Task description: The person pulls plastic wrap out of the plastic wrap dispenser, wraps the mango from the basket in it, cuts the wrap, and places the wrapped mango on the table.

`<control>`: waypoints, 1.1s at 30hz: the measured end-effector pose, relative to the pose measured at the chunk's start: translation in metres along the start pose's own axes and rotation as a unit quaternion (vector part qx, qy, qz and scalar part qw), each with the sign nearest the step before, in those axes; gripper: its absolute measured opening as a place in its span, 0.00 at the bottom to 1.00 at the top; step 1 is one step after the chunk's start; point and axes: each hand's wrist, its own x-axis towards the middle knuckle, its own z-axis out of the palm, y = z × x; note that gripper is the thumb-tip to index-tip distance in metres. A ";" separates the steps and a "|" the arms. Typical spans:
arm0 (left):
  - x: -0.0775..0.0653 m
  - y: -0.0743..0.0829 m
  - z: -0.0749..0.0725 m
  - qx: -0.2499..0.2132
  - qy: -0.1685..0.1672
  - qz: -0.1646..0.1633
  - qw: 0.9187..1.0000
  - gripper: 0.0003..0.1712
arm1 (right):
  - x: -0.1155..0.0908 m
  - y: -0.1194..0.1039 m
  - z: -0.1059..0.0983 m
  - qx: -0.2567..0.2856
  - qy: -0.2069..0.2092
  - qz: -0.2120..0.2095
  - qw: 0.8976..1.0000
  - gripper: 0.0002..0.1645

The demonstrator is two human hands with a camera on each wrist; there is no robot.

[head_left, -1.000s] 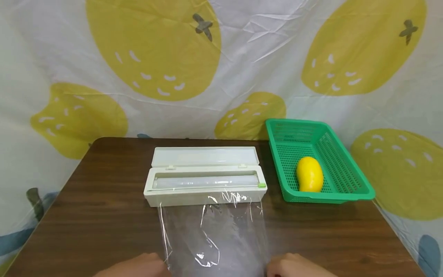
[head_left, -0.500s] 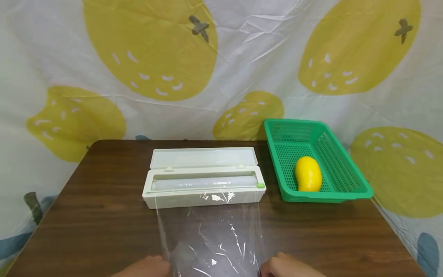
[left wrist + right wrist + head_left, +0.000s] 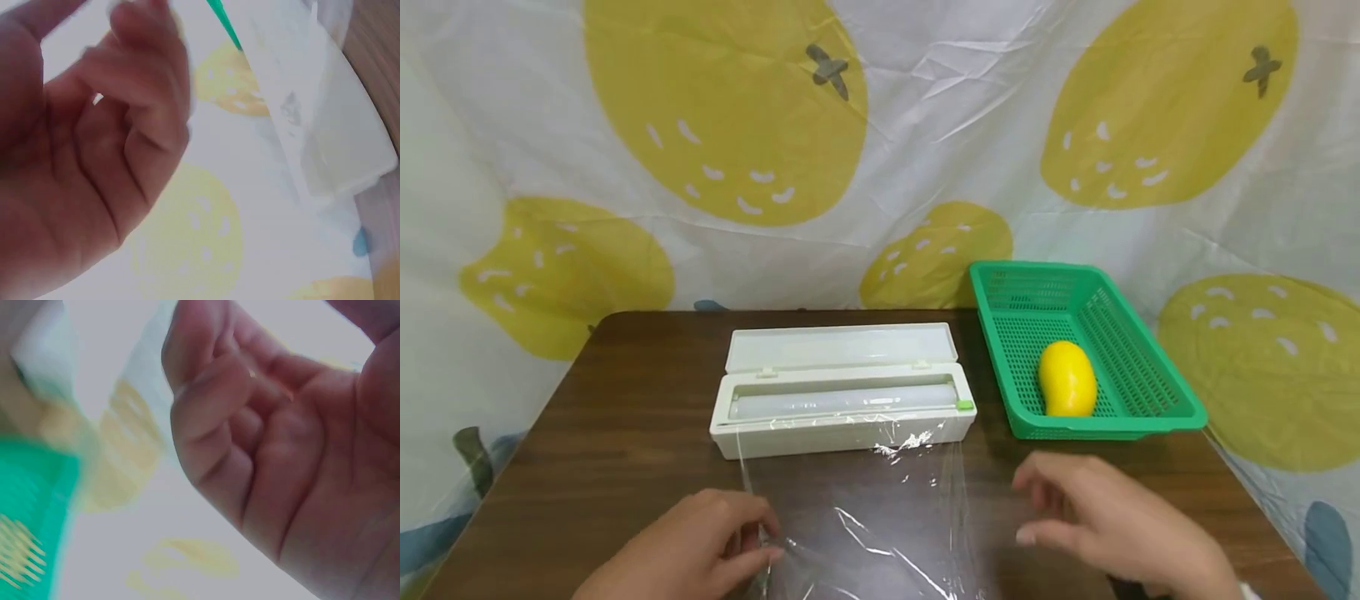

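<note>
A clear sheet of plastic wrap [image 3: 865, 525] stretches from the white wrap dispenser [image 3: 842, 433] toward the lower edge of the head view. My left hand [image 3: 692, 542] is at the sheet's left edge, its fingers loosely bent and the thumb tip apart from them. To the right of the sheet hovers my right hand [image 3: 1112, 517], thumb and fingers spread apart around nothing. Both wrist views show loosely curled fingers with nothing in the palm. The dispenser's lid [image 3: 842, 346] stands raised at the back, and a roll [image 3: 842, 402] lies inside.
A green plastic basket [image 3: 1138, 427] stands at the back right of the brown table [image 3: 587, 467], with a yellow mango [image 3: 1067, 379] in it. A green slider [image 3: 964, 406] sits on the dispenser's right end. Behind hangs a lemon-print cloth [image 3: 925, 125].
Both hands have come up and forward from the lower edge. My right hand has let go of the wrap and moved right; my left has loosened its grip. The sheet now lies lower.
</note>
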 end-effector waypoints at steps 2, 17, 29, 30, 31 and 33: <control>0.003 0.003 -0.003 0.033 0.083 0.008 0.996 0.03 | 0.014 0.006 -0.034 -0.044 0.070 0.015 0.996 0.18; 0.014 -0.010 0.014 0.097 0.198 0.028 0.975 0.16 | 0.099 0.179 -0.104 -0.027 -0.097 0.324 0.941 0.65; 0.020 -0.016 0.012 0.100 0.179 0.014 0.979 0.14 | 0.117 0.166 -0.083 -0.070 -0.165 0.393 0.902 0.74; 0.020 -0.016 0.012 0.098 0.175 0.013 0.980 0.14 | 0.118 0.165 -0.082 -0.074 -0.162 0.393 0.902 0.73; 0.021 -0.017 0.011 0.095 0.168 0.009 0.981 0.14 | 0.120 0.164 -0.082 -0.074 -0.161 0.391 0.903 0.72; 0.022 -0.017 0.010 0.085 0.154 -0.002 0.984 0.13 | 0.122 0.164 -0.080 -0.070 -0.160 0.386 0.906 0.67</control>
